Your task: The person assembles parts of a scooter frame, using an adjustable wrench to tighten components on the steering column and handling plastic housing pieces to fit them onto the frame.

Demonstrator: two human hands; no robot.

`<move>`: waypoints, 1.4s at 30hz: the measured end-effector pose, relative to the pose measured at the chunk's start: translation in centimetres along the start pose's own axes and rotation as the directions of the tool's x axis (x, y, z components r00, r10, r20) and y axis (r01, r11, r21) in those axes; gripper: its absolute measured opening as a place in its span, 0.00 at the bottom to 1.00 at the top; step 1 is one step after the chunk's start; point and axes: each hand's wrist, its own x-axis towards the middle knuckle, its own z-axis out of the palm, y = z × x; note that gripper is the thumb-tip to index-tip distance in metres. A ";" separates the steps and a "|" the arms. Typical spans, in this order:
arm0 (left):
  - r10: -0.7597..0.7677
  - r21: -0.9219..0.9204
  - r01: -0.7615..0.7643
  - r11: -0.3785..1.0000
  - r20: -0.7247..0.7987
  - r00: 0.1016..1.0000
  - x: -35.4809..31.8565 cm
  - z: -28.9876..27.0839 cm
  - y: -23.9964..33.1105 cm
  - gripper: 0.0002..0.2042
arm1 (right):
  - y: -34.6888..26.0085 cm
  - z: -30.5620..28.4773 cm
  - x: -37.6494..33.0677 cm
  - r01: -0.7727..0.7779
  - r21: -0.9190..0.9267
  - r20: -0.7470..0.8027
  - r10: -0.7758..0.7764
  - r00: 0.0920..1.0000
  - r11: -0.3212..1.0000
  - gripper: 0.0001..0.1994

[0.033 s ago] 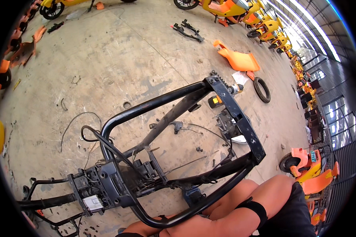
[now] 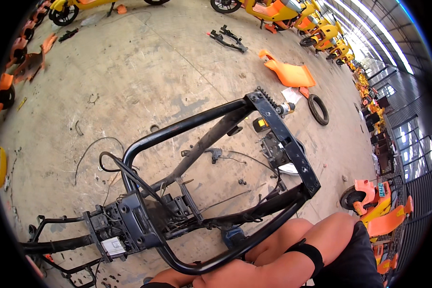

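I'm looking down on a stripped black scooter frame [image 2: 211, 192] lying on the concrete floor [image 2: 144, 72]. My forearm [image 2: 254, 269] runs along the bottom edge, pressed against the frame's lower tube. Neither hand is visible, so I can't tell their grip. A loose black cable [image 2: 93, 149] curls left of the frame. An orange body panel [image 2: 289, 73] and a tyre [image 2: 318, 109] lie beyond it, well apart.
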 end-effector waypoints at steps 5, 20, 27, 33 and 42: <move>0.015 0.049 -0.014 0.999 -0.030 0.999 0.0 0.7 0.6 0.17 | -1.4 2.4 -1.9 0.022 -0.074 -0.048 -0.026 0.999 0.997 0.09; -0.084 0.424 -0.263 0.867 0.643 0.762 -0.5 -6.1 8.7 0.20 | 1.4 1.6 -11.3 -0.166 -0.130 -0.728 0.020 0.685 0.978 0.08; 0.228 0.687 0.292 0.666 -0.559 0.797 -4.5 -21.8 17.1 0.15 | 4.8 0.1 -7.6 -0.003 0.081 -0.925 0.076 0.372 0.997 0.08; -0.087 -0.292 -0.059 0.955 -0.463 0.882 -2.9 -29.4 18.4 0.16 | 3.3 -1.2 -8.7 0.132 0.132 -0.934 0.079 0.348 0.982 0.10; 0.127 -0.510 -0.182 0.840 -0.142 0.982 0.5 -29.4 17.6 0.13 | 4.4 -0.9 -11.2 0.492 0.477 -0.877 0.361 0.316 0.728 0.13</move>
